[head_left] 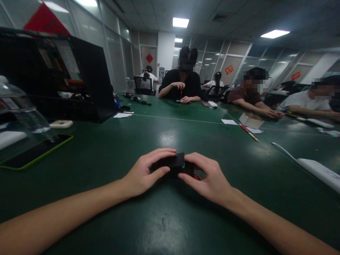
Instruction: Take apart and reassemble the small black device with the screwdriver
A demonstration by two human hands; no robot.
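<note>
Head view: your left grip (143,173) is clamped on the left side of a black device (170,161), with the fingers over the top and the thumb at the near side. Your right grip (211,174) is clamped on its right end. The device is between your two hands, low over the table (159,226); whether it touches the surface, I cannot tell. A small green part (183,165) shows at its edge, and a red part (197,176), perhaps a wire, is just beside your right thumb. To handle it well, I would advise you to press evenly from both sides, to move slowly, and to take care that the red part is not pinched.
</note>
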